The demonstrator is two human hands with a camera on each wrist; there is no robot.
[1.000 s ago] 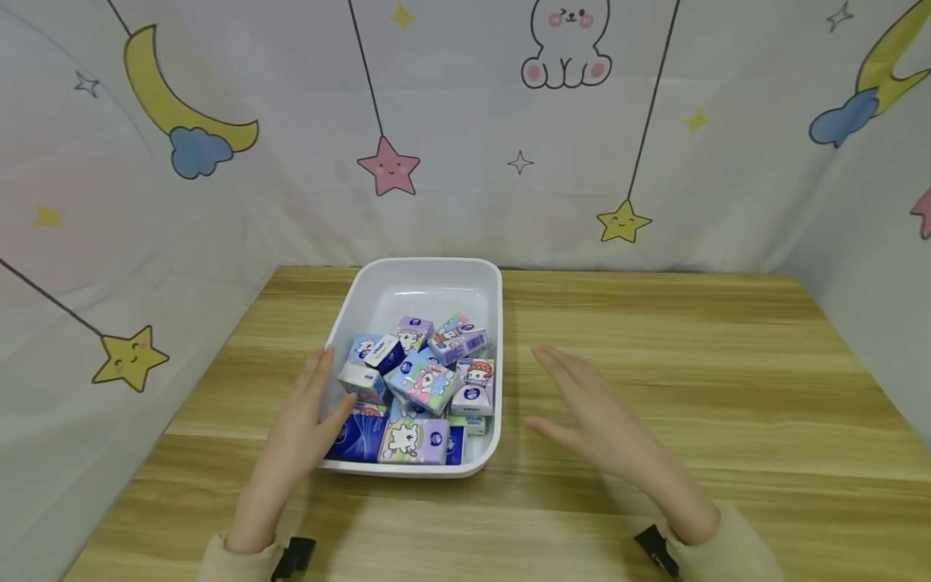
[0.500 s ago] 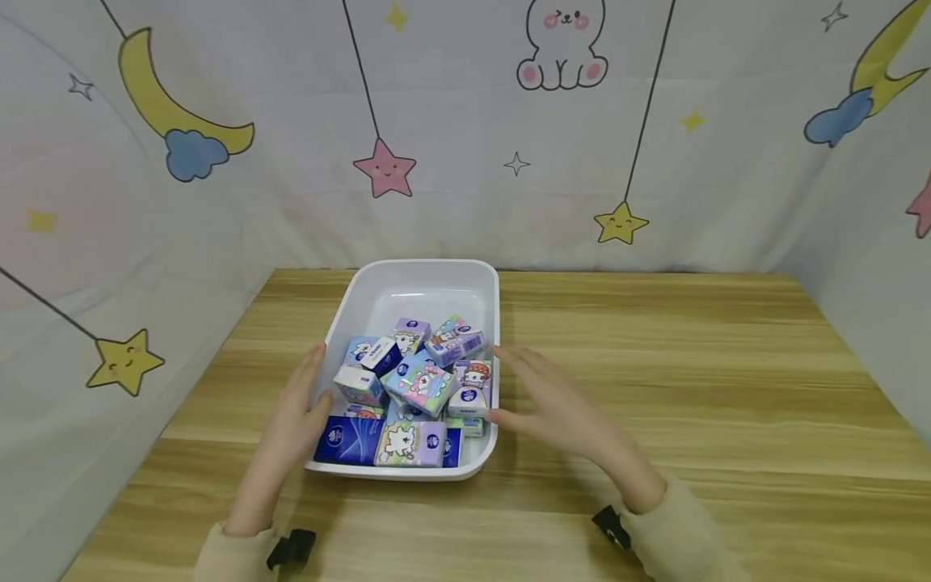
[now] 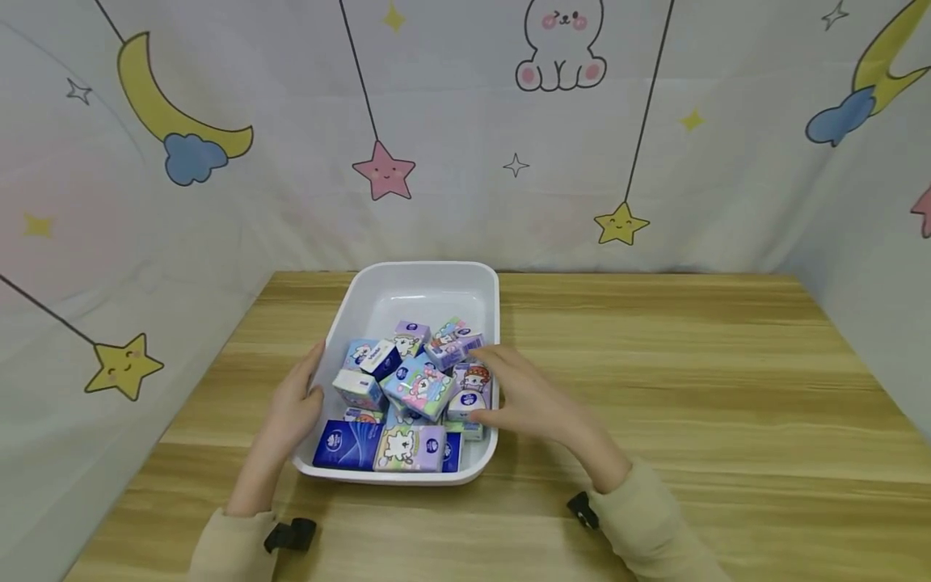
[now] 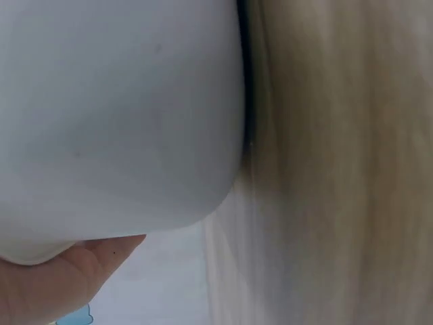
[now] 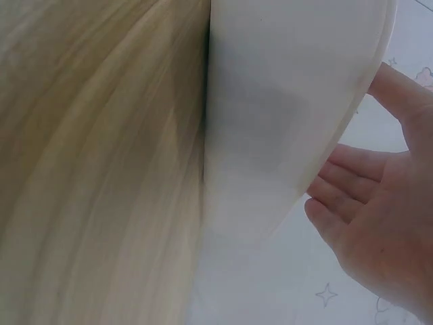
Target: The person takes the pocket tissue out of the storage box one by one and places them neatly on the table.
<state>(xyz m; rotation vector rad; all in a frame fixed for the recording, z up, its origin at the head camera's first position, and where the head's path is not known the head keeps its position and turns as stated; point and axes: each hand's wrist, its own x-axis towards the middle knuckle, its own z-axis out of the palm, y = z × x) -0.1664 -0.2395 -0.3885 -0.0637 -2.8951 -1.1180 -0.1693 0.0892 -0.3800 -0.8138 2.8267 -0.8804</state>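
Observation:
A white plastic tub (image 3: 451,275) stands on the table, holding a pile of small tissue packs (image 3: 422,388) with blue, purple and cartoon prints. My left hand (image 3: 292,408) rests at the tub's left side, its fingers along the outer wall and the thumb near the rim. In the left wrist view, its fingers (image 4: 81,274) touch the tub's edge. My right hand (image 3: 534,400) reaches over the right rim, fingertips above the packs on that side. Loosely extended fingers show in the right wrist view, partly hidden behind the tub wall (image 5: 277,115); whether they touch a pack, I cannot tell.
The wood-grain table (image 3: 691,380) extends to the right of the tub. A pale cloth backdrop (image 3: 465,218) printed with stars, moons and a bear surrounds the back and sides. Both forearms have beige sleeves (image 3: 640,517) and black wrist straps (image 3: 291,535).
My right hand has moved left from beside the tub until its fingers are over the right rim. My left hand has drawn back slightly from the packs to the left rim.

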